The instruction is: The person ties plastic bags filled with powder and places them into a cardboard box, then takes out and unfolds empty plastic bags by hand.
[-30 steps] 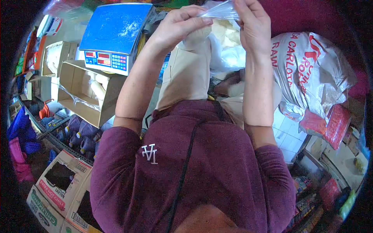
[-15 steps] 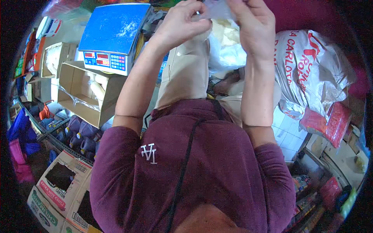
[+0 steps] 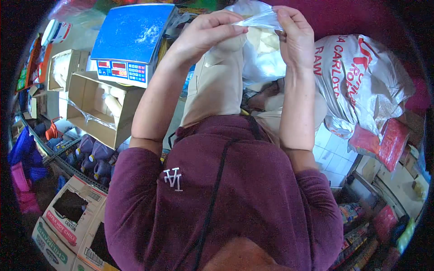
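Note:
A clear plastic bag (image 3: 261, 20) is stretched between my two hands near the top of the view. My left hand (image 3: 203, 36) pinches one end of it between thumb and fingers. The other end is gripped by my right hand (image 3: 296, 38), with the fingers curled. Just below and behind the stretched film sits a larger translucent bag (image 3: 266, 67) with pale yellowish-white contents. Its upper part is partly hidden by the stretched film and my right hand.
To the left, a blue-topped digital scale (image 3: 131, 34) with white powder on it stands beside an open cardboard box (image 3: 92, 106) holding pale rolls. A large printed sack (image 3: 361, 83) is at right, above red packs (image 3: 384, 142). Purple jugs (image 3: 101, 153) and cartons (image 3: 68, 221) are lower left.
Both hands have come slightly lower in the view. The plastic between them is now pulled taut and narrow, where it looked looser and blurred before.

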{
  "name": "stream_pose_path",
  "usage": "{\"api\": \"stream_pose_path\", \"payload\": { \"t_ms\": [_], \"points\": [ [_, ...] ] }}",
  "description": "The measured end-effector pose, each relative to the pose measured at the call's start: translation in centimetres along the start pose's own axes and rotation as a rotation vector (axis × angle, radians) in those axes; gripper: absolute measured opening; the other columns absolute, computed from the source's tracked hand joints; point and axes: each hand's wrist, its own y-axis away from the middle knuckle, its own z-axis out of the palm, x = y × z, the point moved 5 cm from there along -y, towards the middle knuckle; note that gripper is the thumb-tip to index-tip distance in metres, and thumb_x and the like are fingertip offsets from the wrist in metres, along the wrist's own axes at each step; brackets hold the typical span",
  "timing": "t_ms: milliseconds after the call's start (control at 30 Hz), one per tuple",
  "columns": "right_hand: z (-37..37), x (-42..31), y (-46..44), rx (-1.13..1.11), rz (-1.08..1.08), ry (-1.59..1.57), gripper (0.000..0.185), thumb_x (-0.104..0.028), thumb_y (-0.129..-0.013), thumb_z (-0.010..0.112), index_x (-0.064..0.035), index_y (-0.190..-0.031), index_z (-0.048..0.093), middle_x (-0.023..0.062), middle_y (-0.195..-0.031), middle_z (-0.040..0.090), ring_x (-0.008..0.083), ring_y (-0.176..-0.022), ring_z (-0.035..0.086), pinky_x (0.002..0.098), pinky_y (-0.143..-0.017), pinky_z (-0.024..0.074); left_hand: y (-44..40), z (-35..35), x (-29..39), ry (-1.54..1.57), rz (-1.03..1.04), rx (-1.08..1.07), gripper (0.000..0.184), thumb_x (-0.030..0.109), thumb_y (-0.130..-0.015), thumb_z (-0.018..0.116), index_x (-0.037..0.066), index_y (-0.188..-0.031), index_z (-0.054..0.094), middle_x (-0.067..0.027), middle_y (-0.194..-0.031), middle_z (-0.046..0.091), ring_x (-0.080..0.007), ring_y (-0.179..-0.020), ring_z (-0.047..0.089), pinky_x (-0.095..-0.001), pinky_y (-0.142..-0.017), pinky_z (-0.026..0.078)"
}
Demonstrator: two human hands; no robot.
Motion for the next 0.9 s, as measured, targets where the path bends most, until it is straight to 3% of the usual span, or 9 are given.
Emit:
{"api": "stream_pose_path", "payload": {
  "t_ms": [67,167,267,333,400,567,633,733,900],
  "points": [
    [0.3,-0.9,0.8,0.221,0.126,0.332,0.019,-0.008,-0.088,0.053,0.0002,-0.105,0.056,0.0058,-0.095,0.061,0.011,-0.086,0.057,0.0231,-0.079,0.043,0.0,0.0,-0.2,0.029,0.02,-0.012,0.023,0.018,-0.083,0.058,0.0,-0.097,0.063,-0.0027,-0.1,0.055,-0.0102,-0.097,0.052,-0.0228,-0.085,0.037],
    [4.9,-3.7,-0.1,0.174,0.137,0.589,0.009,-0.009,-0.086,0.056,-0.0014,-0.091,0.059,-0.0018,-0.077,0.058,0.0035,-0.068,0.049,0.0152,-0.063,0.0386,-0.3,-0.6,-0.7,-0.276,0.167,0.008,0.021,0.016,-0.085,0.055,0.001,-0.098,0.063,-0.0017,-0.103,0.054,-0.0092,-0.098,0.051,-0.0223,-0.086,0.036],
    [8.1,-4.0,-1.0,-0.05,0.034,0.576,0.009,-0.007,-0.087,0.054,-0.0007,-0.091,0.059,-0.0026,-0.078,0.057,0.0031,-0.07,0.049,0.0156,-0.063,0.0385,-0.6,-0.8,-1.2,-0.309,0.228,0.069,0.022,0.02,-0.081,0.056,0.004,-0.093,0.064,-0.0033,-0.102,0.056,-0.0121,-0.092,0.052,-0.0239,-0.081,0.039],
    [8.5,-3.5,-1.8,-0.096,0.01,0.561,0.009,-0.007,-0.088,0.053,-0.0006,-0.091,0.059,-0.0025,-0.079,0.057,0.0029,-0.073,0.049,0.016,-0.064,0.0388,-0.6,-0.7,-1.9,-0.173,0.008,0.096,0.025,0.024,-0.08,0.057,0.002,-0.09,0.064,-0.0055,-0.102,0.056,-0.0154,-0.09,0.052,-0.0279,-0.08,0.04],
    [8.8,-3.1,-2.4,-0.288,-0.093,0.239,0.009,-0.007,-0.088,0.053,-0.0008,-0.09,0.059,-0.002,-0.08,0.057,0.0029,-0.073,0.049,0.016,-0.065,0.039,-0.4,0.0,-0.9,-0.196,0.047,0.1,0.028,0.027,-0.079,0.058,0.001,-0.089,0.063,-0.0076,-0.1,0.057,-0.0182,-0.088,0.053,-0.03,-0.079,0.04],
    [9.1,-3.9,-2.2,-0.17,-0.001,0.279,0.009,-0.009,-0.088,0.054,-0.0015,-0.091,0.059,-0.0025,-0.078,0.057,0.0028,-0.07,0.049,0.0161,-0.062,0.039,-0.8,-0.1,-0.2,-0.516,0.215,0.097,0.036,0.033,-0.077,0.06,0.0,-0.09,0.063,-0.0134,-0.093,0.058,-0.0249,-0.087,0.054,-0.0334,-0.08,0.04],
    [7.9,-4.0,-1.9,-0.061,0.077,0.458,0.009,-0.009,-0.088,0.054,-0.0019,-0.091,0.059,-0.0026,-0.077,0.057,0.0029,-0.068,0.05,0.0163,-0.061,0.0391,-0.8,-0.2,-0.3,-0.591,0.155,0.077,0.032,0.027,-0.084,0.058,-0.001,-0.099,0.06,-0.0009,-0.095,0.053,-0.0083,-0.085,0.05,-0.0219,-0.076,0.039],
    [6.1,-4.3,-1.4,0.106,0.052,0.468,0.01,-0.011,-0.086,0.057,-0.0031,-0.091,0.06,-0.0021,-0.076,0.058,0.0031,-0.065,0.05,0.0164,-0.058,0.0381,-0.9,-0.1,0.4,-0.521,0.27,0.158,0.033,0.031,-0.08,0.058,0.0,-0.092,0.064,-0.0135,-0.094,0.059,-0.0243,-0.092,0.054,-0.0317,-0.084,0.039],
    [2.7,-2.2,-1.2,0.002,-0.047,0.118,0.009,-0.012,-0.086,0.057,-0.0036,-0.091,0.06,-0.0029,-0.075,0.058,0.0023,-0.063,0.047,0.0154,-0.056,0.0353,-0.3,0.8,0.5,-0.183,0.14,0.148,0.025,0.023,-0.082,0.057,0.002,-0.092,0.065,-0.0086,-0.099,0.058,-0.0193,-0.095,0.053,-0.0288,-0.086,0.038]
  ]
}}
